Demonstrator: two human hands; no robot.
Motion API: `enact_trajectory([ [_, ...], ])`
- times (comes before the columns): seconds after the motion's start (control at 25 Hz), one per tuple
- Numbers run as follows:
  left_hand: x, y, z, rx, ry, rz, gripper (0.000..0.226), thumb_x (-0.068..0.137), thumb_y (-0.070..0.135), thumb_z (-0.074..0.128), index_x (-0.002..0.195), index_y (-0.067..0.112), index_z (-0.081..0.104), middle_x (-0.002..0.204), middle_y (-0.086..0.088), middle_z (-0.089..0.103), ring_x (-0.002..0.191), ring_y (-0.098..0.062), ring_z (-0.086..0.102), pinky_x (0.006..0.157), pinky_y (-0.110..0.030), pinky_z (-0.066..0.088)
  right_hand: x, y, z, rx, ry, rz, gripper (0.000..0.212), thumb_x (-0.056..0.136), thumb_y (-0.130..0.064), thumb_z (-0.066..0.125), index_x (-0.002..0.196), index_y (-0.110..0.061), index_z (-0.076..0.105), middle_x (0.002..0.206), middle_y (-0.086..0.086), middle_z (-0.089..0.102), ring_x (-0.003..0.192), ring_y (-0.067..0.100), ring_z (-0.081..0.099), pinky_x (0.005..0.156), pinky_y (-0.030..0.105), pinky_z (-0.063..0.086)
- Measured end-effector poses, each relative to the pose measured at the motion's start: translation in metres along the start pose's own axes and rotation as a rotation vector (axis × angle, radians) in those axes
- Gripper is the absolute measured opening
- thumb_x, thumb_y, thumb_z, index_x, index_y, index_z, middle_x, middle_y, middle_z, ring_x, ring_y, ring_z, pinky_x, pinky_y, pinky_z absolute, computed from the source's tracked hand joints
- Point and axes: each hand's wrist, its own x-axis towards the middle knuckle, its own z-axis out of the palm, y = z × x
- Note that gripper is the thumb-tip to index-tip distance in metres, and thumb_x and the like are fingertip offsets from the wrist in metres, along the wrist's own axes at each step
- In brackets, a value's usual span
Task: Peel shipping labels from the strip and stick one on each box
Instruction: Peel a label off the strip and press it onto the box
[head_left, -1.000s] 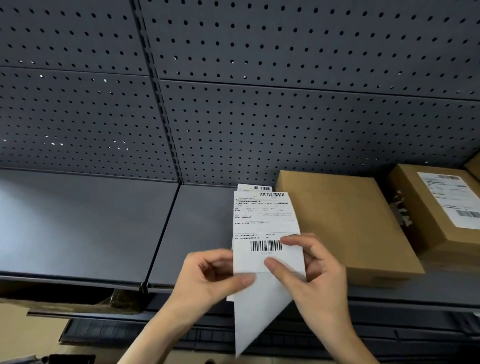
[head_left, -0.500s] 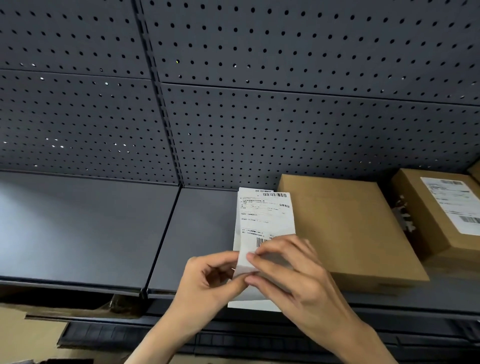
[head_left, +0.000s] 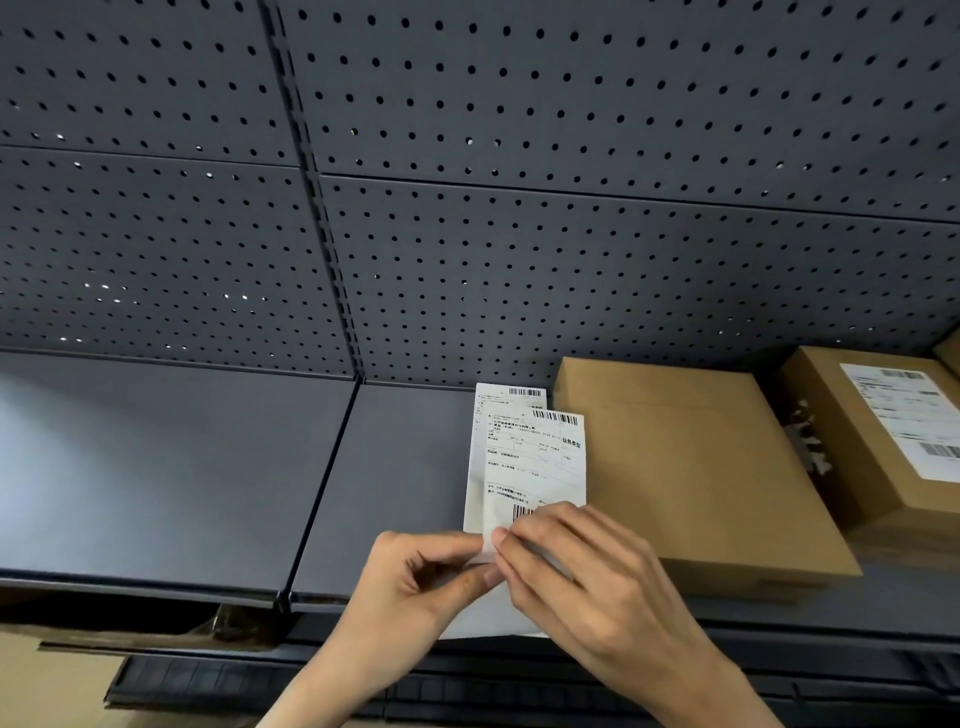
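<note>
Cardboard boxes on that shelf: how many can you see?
3. A plain box beside the label strip, a labelled box to its right, and a box corner at the frame's right edge. More may sit out of view.

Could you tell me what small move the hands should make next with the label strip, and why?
Probably the right hand should lift the front label off its backing while the left hand holds the strip steady. Both hands pinch the strip's lower edge, the nearest box shows no label on top, and the box to its right already carries one.
</note>
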Motion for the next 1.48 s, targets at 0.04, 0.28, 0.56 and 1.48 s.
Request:
enact_trajectory([
  [0.04,0.0,0.0,0.0,-0.001,0.004,-0.014,0.019,0.079,0.003,0.073,0.091,0.015,0.082,0.081,0.007,0.08,0.078,0.003,0.07,0.073,-0.012,0.051,0.0,-0.001,0.002,0.054,0.004,0.038,0.013,0.096,-0.009,0.068,0.095,0.001,0.076,0.09,0.009,0.071,0.078,0.026,0.066,0.066,0.037,0.053],
  [0.28,-0.008,-0.019,-0.014,-0.133,0.119,-0.191,0.011,0.07,0.01,0.086,0.08,0.008,0.083,0.074,-0.015,0.077,0.072,-0.016,0.069,0.067,-0.026,0.05,0.007,0.005,0.008,0.62,0.138,0.642,0.015,0.093,-0.012,0.07,0.078,-0.01,0.073,0.079,-0.009,0.067,0.071,0.008,0.064,0.065,0.019,0.049],
  [0.56,-0.018,-0.046,-0.041,-0.188,0.283,-0.427,0.043,0.042,0.023,0.082,0.072,-0.007,0.075,0.071,-0.024,0.072,0.066,-0.025,0.065,0.067,-0.031,0.045,0.03,0.043,-0.003,0.809,0.167,1.17,0.026,0.096,-0.002,0.065,0.077,-0.017,0.075,0.07,-0.012,0.075,0.061,-0.006,0.063,0.057,0.009,0.048],
  [1.48,-0.003,-0.037,-0.065,0.552,0.478,-0.092,0.038,0.084,0.025,0.071,0.047,0.019,0.064,0.07,0.008,0.072,0.069,-0.005,0.067,0.062,-0.012,0.042,0.028,0.117,-0.03,0.618,0.385,1.205,0.014,0.106,-0.022,0.053,0.103,-0.012,0.062,0.09,-0.011,0.062,0.07,-0.015,0.06,0.06,0.015,0.047],
])
